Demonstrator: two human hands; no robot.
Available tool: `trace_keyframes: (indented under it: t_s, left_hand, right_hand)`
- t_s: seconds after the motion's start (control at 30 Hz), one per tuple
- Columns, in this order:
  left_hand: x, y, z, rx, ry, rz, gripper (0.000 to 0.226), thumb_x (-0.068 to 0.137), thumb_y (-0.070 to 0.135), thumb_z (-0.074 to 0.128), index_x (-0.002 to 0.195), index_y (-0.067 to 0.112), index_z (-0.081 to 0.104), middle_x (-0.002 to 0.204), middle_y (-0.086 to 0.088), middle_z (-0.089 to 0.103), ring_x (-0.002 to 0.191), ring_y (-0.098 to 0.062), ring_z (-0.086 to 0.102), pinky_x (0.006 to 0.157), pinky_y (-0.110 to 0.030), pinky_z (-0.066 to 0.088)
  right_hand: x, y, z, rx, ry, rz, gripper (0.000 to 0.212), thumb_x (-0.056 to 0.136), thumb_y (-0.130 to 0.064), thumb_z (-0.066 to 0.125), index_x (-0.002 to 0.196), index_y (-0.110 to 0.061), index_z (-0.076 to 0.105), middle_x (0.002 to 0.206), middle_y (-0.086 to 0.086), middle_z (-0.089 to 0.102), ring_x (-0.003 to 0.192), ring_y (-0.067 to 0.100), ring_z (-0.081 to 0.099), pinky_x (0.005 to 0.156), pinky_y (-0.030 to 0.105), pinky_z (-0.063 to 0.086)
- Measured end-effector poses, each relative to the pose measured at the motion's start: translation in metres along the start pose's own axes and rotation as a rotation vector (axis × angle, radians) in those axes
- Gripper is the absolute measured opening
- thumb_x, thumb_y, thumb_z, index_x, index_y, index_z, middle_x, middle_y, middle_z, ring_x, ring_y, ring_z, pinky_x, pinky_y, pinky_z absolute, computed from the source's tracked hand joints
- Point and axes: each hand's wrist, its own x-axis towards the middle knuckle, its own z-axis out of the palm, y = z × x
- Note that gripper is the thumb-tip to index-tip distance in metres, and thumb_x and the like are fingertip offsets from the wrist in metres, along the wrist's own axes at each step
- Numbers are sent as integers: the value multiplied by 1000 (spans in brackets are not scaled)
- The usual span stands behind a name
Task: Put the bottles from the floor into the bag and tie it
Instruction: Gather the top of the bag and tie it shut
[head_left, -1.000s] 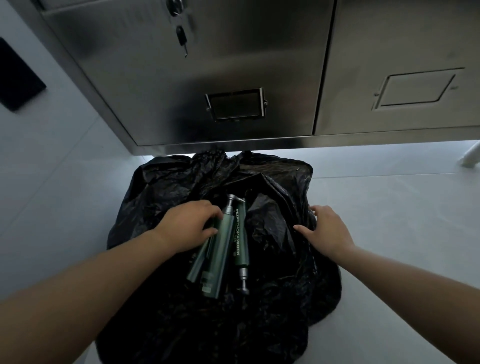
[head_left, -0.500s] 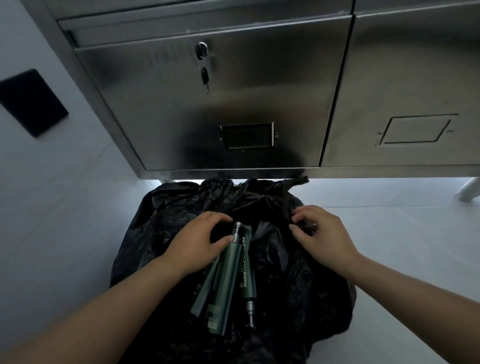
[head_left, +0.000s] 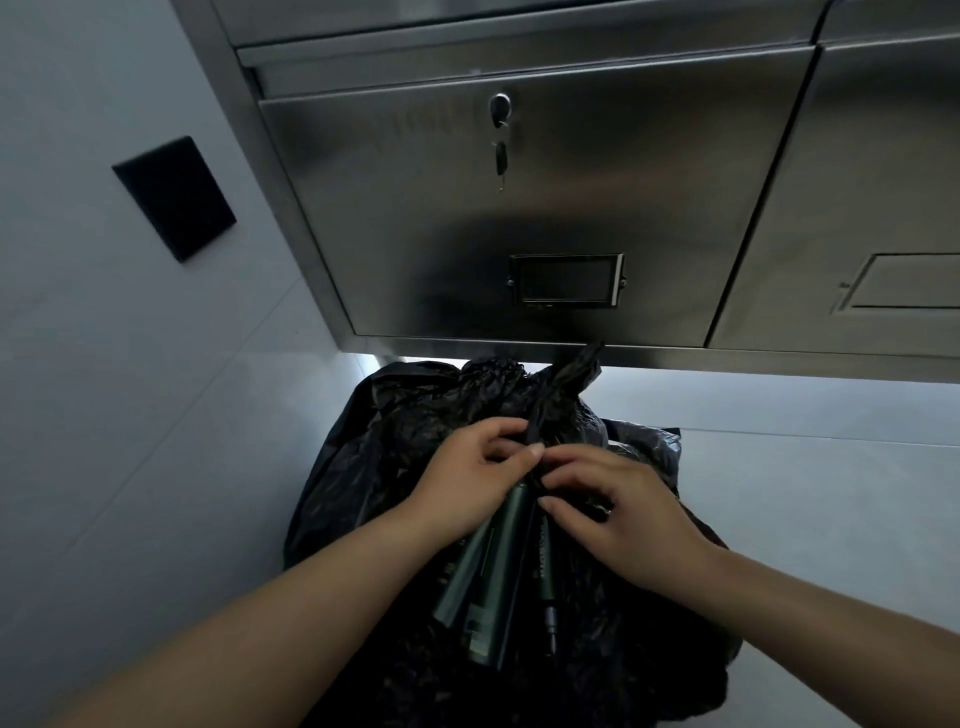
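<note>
Bottles (head_left: 498, 582), dark green and bunched, lie on the black bag (head_left: 363, 467) just below the fingers, where the left hand (head_left: 467, 483) pinches a raised twist of plastic (head_left: 561, 395), seemingly to gather the mouth, while the right hand (head_left: 623, 509) curls its fingers beside it, grip unclear.

Steel cabinet (head_left: 545, 218), dangling key (head_left: 501, 158)

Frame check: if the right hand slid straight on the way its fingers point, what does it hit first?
Probably the left hand, whose fingertips pinch the black bag at its twisted neck; the right hand points straight there, nearly touching. Depth unclear.
</note>
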Motion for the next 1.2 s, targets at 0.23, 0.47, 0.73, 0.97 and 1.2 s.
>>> trace_keyframes:
  t_s: [0.23,0.47,0.73,0.97,1.2]
  left_hand:
    - [1,-3,-9,-26,-17,-44,23,86,8,63,106,19,65,81,5,65,71,-13,63,61,-24,54]
    - [-7,-10,-20,171,-116,119,33,81,16,69,108,34,63,88,8,62,60,-5,56,65,-15,51]
    - [-10,-15,-43,-44,91,4,27,84,6,65,92,31,66,87,2,60,59,-3,60,55,-16,52]
    - [-9,-6,-31,-156,86,-45,20,85,7,64,99,21,69,98,-4,60,84,-9,64,60,-17,55]
    - [-10,3,-25,-233,12,-2,18,84,6,65,95,19,71,86,0,58,75,-3,63,63,-17,56]
  right_hand:
    - [20,2,-18,25,95,46,31,76,-41,68,100,-21,68,108,-10,65,101,-1,58,83,21,50]
    - [66,-5,1,40,-133,136,49,95,-49,32,138,-27,39,130,-7,56,124,4,45,109,23,27]
    - [22,19,19,182,-317,368,72,76,-74,24,134,-34,44,128,-9,57,117,2,49,98,20,35]
    - [18,-12,30,260,-244,327,71,64,-76,57,126,-50,37,116,-37,51,109,-20,46,86,2,35]
    - [14,-18,38,224,-32,282,72,67,-45,75,129,-34,40,116,-19,61,108,-11,53,89,7,40]
